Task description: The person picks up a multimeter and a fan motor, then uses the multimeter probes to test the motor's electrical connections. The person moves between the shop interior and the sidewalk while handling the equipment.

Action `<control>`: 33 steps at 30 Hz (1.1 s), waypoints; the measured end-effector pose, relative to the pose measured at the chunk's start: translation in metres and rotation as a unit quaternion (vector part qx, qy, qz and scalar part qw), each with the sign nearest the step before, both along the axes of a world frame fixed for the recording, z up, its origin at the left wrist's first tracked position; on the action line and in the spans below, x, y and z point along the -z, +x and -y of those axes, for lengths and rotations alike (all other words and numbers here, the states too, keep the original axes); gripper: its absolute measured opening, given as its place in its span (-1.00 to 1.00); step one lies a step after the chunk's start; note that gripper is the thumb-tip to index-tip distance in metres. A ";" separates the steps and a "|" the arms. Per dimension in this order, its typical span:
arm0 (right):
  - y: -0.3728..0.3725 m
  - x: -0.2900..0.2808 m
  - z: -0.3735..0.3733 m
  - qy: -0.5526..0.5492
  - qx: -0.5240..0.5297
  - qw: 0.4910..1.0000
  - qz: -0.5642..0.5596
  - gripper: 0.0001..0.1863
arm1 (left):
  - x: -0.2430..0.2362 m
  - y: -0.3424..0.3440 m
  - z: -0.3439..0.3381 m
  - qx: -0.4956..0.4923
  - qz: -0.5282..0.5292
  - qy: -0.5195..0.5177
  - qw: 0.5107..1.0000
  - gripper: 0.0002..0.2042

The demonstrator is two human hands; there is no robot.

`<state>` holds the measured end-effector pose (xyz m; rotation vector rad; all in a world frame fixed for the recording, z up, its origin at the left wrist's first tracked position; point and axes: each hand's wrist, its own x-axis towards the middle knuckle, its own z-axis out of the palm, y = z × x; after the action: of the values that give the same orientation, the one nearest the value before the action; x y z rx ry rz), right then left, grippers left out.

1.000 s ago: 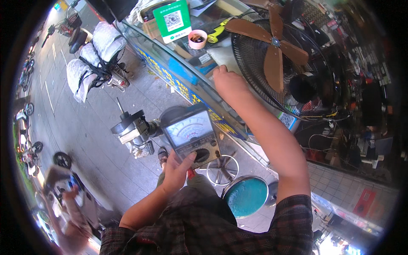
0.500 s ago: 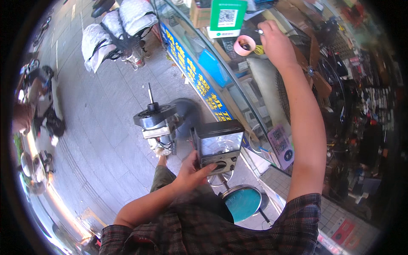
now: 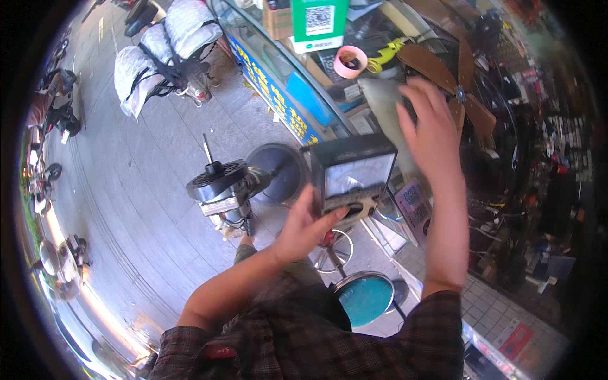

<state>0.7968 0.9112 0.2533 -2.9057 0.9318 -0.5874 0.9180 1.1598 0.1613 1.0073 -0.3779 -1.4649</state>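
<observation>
An analog multimeter (image 3: 354, 174) with a black case and white dial is in my left hand (image 3: 307, 225), its thumb over the knob panel. The meter is tilted beside the glass counter (image 3: 256, 35). My right hand (image 3: 430, 126) is open, fingers curved and apart, just above and right of the meter, over a pale padded bag (image 3: 383, 104) and beside the brown fan blades (image 3: 475, 114). A pink cup (image 3: 346, 62) with small dark items and a yellow tool (image 3: 383, 56) lie on the counter. Below left, a fan motor (image 3: 218, 190) with an upright shaft sits on a round-based stand (image 3: 272, 158).
A round teal stool (image 3: 364, 294) stands by my legs. A green payment sign (image 3: 316, 22) is on the counter. Scooters with white covers (image 3: 139, 76) stand on the pavement. Another person (image 3: 38, 107) with a scooter is at the far left. Clutter fills the right side.
Over the last half second my right hand has come down from near the pink cup toward the multimeter. My left hand has lifted the meter up and rightward, closer to the counter.
</observation>
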 end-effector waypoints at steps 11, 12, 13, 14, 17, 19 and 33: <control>-0.124 0.108 -0.258 0.425 0.031 0.889 0.167 -0.74 | 0.024 -0.010 0.126 -0.105 0.025 -0.120 0.987 -0.70; -0.130 0.116 -0.270 0.436 0.023 0.886 0.154 -0.75 | 0.029 -0.014 0.132 -0.108 0.042 -0.117 0.986 -0.72; -0.136 0.125 -0.281 0.447 0.015 0.883 0.142 -0.75 | 0.032 -0.016 0.135 -0.101 0.064 -0.087 0.989 -0.74; -0.140 0.128 -0.288 0.452 0.018 0.880 0.145 -0.76 | 0.036 -0.017 0.137 -0.094 0.084 -0.054 0.990 -0.75; -0.155 0.134 -0.303 0.471 0.038 0.870 0.140 -0.78 | 0.053 -0.016 0.149 -0.089 0.091 -0.089 0.988 -0.68; -0.166 0.144 -0.312 0.488 0.062 0.862 0.122 -0.79 | 0.054 -0.012 0.154 -0.086 0.116 -0.068 0.987 -0.70; -0.201 0.205 -0.368 0.541 0.137 0.829 0.040 -0.77 | 0.059 -0.018 0.127 -0.196 0.327 0.004 0.924 -0.28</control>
<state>0.5960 1.2792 0.0482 -1.7309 1.1530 -0.0820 0.9003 1.0324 0.1023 1.4762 -0.6033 -0.7418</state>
